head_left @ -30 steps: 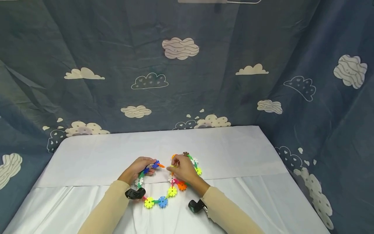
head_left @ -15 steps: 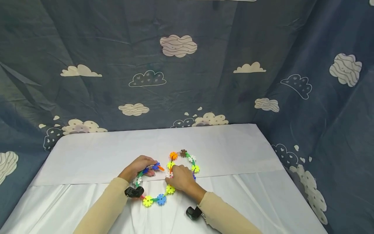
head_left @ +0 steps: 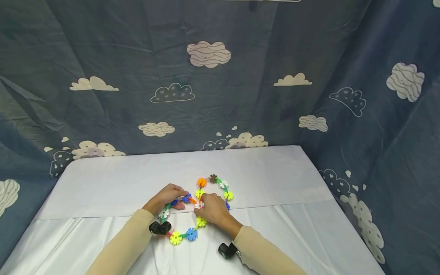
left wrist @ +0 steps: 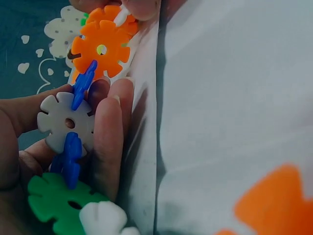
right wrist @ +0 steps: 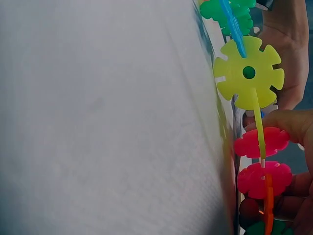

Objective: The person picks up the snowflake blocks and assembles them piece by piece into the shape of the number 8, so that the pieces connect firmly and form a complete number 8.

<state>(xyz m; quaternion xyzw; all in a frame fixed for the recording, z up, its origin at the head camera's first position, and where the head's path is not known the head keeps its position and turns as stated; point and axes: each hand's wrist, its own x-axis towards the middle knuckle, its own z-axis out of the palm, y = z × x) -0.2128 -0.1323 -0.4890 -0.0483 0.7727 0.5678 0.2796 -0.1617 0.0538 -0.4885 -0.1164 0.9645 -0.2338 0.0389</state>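
Note:
A chain of notched, interlocking plastic discs lies in a figure-eight shape, with a right-hand loop and a lower-left curve. My left hand [head_left: 168, 198] holds its left end, fingers bent around a grey-white disc [left wrist: 51, 122] in the left wrist view. An orange disc [left wrist: 115, 41] tips that end, close to a white disc [head_left: 199, 205] beside my right fingertips. My right hand [head_left: 215, 209] grips the chain at the junction; in the right wrist view its fingers are around pink discs [right wrist: 254, 181], below a yellow disc [right wrist: 232, 73]. The right palm hides part of the loop.
A white cloth covers the table [head_left: 275, 179], with a fold line across it. Behind and at the right hangs a dark blue curtain [head_left: 240, 95] with cloud prints. Dark wrist cameras are strapped to the left wrist [head_left: 160, 228] and right wrist [head_left: 227, 250].
My right hand has moved down from the upper part of the loop to the junction. The left hand has shifted slightly right, bringing the orange tip up close to the white disc.

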